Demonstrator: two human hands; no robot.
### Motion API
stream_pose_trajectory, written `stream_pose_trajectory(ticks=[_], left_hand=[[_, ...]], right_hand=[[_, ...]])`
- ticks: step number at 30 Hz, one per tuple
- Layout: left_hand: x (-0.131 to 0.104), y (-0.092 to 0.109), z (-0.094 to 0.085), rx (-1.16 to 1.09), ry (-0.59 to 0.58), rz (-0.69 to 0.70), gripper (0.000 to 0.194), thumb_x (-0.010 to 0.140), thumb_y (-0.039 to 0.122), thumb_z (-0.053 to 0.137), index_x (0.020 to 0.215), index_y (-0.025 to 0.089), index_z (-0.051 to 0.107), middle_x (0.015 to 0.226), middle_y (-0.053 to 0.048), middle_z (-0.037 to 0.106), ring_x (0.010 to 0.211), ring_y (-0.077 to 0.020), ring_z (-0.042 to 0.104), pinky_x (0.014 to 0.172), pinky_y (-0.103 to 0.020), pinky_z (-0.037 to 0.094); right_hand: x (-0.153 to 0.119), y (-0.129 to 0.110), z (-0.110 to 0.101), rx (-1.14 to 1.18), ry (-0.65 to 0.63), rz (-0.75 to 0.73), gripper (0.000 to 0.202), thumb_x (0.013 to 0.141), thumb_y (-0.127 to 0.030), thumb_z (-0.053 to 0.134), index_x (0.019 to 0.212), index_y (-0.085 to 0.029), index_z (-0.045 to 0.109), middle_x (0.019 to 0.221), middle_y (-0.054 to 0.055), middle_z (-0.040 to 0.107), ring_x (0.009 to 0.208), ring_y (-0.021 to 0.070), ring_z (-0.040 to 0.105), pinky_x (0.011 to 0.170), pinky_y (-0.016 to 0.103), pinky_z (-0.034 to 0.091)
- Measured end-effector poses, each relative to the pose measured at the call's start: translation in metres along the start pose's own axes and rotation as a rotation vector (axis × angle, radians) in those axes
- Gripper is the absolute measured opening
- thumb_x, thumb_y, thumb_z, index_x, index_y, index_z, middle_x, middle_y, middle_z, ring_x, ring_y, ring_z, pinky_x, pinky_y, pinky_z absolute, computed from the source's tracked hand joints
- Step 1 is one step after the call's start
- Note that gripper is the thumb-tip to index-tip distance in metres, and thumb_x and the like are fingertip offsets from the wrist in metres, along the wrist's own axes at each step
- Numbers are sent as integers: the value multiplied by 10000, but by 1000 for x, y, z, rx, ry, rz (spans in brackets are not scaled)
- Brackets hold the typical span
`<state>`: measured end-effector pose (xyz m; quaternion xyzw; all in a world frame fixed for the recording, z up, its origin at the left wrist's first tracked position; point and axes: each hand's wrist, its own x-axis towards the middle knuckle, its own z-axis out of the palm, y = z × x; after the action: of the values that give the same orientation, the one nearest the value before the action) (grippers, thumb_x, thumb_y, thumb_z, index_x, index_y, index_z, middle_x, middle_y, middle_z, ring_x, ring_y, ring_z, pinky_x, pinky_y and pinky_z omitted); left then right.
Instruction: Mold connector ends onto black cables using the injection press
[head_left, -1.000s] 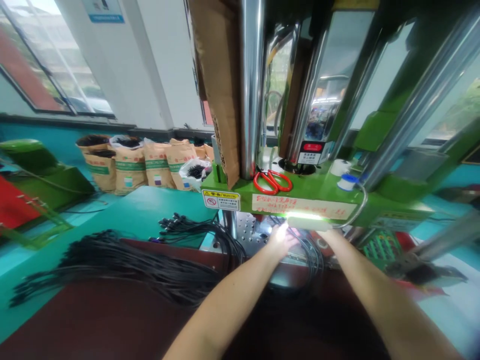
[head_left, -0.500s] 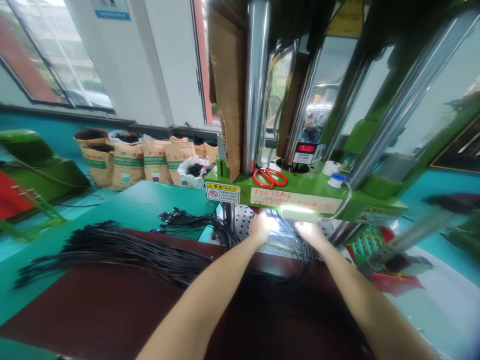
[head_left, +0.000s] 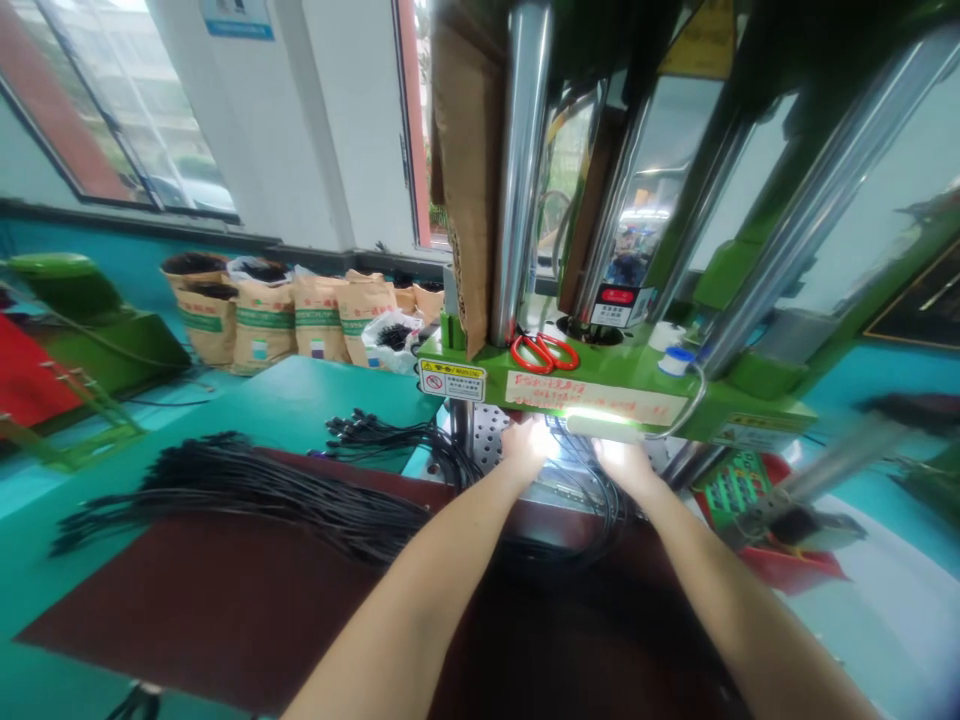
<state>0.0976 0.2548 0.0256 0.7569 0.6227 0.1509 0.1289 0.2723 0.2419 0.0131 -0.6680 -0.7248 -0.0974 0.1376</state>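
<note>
Both arms reach under the green plate (head_left: pixel 480 345) of an upright press, into its lit work area. My left hand (head_left: pixel 525 445) is at the left of a shiny metal mold (head_left: pixel 559 490), beside a perforated plate (head_left: pixel 489 432); glare washes out its fingers. My right hand (head_left: pixel 621 458) is at the mold's right side, close to black cables (head_left: pixel 611 505) that loop down over the front edge. Its fingertips are lost under the lamp, so what either hand grips is hidden. A tube lamp (head_left: pixel 604 428) shines just above my hands.
Red-handled scissors (head_left: pixel 544 352) and a blue-and-white spool (head_left: pixel 676 361) lie on the press plate. A long bundle of black cables (head_left: pixel 277 495) rests at left, with a smaller bunch (head_left: pixel 375 432) behind. Paper sacks (head_left: pixel 264 320) line the wall. A red bin (head_left: pixel 799 568) stands at right.
The view has shifted slightly, so the scene sits a little further right. Both hands stay at the mold under the lamp, with only slight movement visible.
</note>
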Motion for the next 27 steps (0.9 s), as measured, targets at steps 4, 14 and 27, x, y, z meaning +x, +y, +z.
stream_pose_trajectory(ticks=[4,14,27], left_hand=[[1,10,5,10,49,40,330,829,334,389,1031,138,562,966,-113,625,971,-223,560,793,-320,446],[16,9,16,14,24,71,270,775,110,404,916,105,634,873,-111,644,886,-206,586,751,-292,466],[-6,31,11,14,123,159,282,789,263,453,973,124,616,924,-107,634,1012,-245,482,903,-373,340]], right_hand=[[-1,-14,-5,-41,-16,-58,302,816,-175,398,970,-125,653,985,141,650,937,275,580,812,372,437],[3,-18,13,-88,-1,-73,308,790,-107,358,832,-97,664,893,157,666,870,255,601,848,361,426],[0,-13,7,-22,32,-279,321,851,-160,325,954,-131,628,907,125,658,884,245,589,839,384,430]])
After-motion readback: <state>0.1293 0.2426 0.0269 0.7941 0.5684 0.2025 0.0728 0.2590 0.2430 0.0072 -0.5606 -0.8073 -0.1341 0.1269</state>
